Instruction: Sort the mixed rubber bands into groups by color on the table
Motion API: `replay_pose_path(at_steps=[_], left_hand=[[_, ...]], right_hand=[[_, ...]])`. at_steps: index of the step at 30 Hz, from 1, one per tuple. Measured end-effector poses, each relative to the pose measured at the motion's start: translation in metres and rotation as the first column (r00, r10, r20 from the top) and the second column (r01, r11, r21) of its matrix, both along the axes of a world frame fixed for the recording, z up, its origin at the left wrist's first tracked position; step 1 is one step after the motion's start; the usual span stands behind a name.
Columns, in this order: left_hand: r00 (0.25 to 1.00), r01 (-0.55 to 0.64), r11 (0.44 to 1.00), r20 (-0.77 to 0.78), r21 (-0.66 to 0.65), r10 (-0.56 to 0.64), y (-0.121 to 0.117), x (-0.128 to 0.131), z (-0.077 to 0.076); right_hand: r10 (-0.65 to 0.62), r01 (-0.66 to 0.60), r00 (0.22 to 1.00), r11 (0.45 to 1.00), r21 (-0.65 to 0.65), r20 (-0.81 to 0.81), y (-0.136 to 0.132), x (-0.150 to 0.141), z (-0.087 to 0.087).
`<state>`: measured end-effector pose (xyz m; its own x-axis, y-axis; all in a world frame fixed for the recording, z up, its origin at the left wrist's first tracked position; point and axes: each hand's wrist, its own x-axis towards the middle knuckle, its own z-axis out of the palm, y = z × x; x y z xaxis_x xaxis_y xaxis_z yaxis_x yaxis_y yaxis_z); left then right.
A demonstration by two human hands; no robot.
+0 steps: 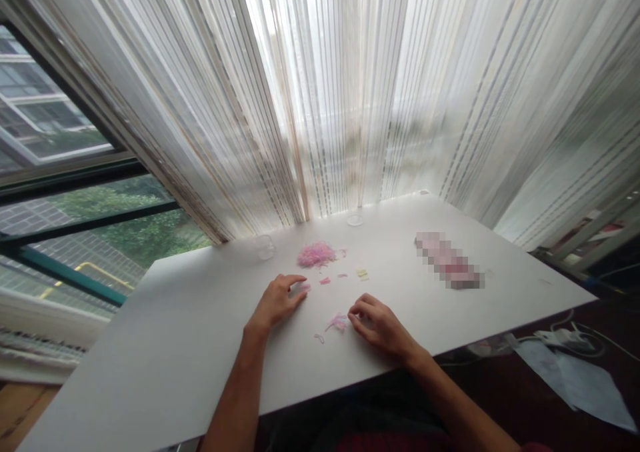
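Observation:
My left hand (277,301) rests on the white table (175,332), fingers curled, with the fingertips touching a small pink piece at its right. My right hand (379,324) lies beside it, fingers bent and pinched at a little tangle of pink loops (338,322). A bigger pile of pink bands (316,254) sits farther back. Loose pink bits (325,281) and a pale yellow bit (362,273) lie between the pile and my hands. One stray loop (319,337) lies near the front.
Two small clear cups (265,246) (355,219) stand at the table's far edge under striped sheer curtains (320,92). A blurred pink oblong thing (449,260) lies to the right. Window frames are at left; cables and papers (575,365) lie on the floor at right.

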<state>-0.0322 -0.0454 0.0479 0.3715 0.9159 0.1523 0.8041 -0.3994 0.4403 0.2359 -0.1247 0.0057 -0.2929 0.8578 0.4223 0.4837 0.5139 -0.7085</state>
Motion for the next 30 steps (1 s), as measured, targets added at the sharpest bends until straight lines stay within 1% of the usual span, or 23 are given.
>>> replay_pose_path(at_steps=[3, 5, 8, 16, 22, 26, 30], left_hand=[[0.999, -0.046, 0.998, 0.028, 0.031, 0.045, 0.001, -0.003, -0.004], [0.998, -0.053, 0.997, 0.039, 0.052, 0.051, 0.001, -0.003, -0.007], [0.998, -0.054, 0.997, 0.046, 0.049, 0.051, 0.001, 0.000, -0.011], [0.995, -0.056, 0.998, 0.079, 0.027, 0.054, -0.003, 0.006, -0.009], [0.994, -0.063, 0.997, 0.090, 0.035, 0.060, -0.006, 0.006, -0.010], [0.994, -0.062, 0.996, 0.089, 0.064, 0.057, -0.005, 0.007, -0.012], [0.993, -0.084, 0.988, 0.088, 0.128, 0.073, -0.005, 0.006, -0.013]], right_hand=[[0.003, -0.003, 1.000, 1.000, -0.005, 0.015, 0.000, -0.001, 0.001], [0.003, -0.003, 1.000, 1.000, -0.005, 0.020, 0.000, -0.001, 0.002], [-0.005, 0.005, 1.000, 1.000, 0.003, 0.019, -0.001, -0.001, 0.003], [0.012, -0.012, 1.000, 1.000, -0.004, 0.014, -0.001, 0.002, 0.000], [0.015, -0.015, 1.000, 1.000, -0.020, -0.001, -0.002, 0.002, 0.001], [0.015, -0.015, 1.000, 0.999, -0.029, -0.009, -0.003, 0.002, 0.001], [0.016, -0.016, 1.000, 1.000, -0.016, -0.001, -0.003, 0.002, 0.001]])
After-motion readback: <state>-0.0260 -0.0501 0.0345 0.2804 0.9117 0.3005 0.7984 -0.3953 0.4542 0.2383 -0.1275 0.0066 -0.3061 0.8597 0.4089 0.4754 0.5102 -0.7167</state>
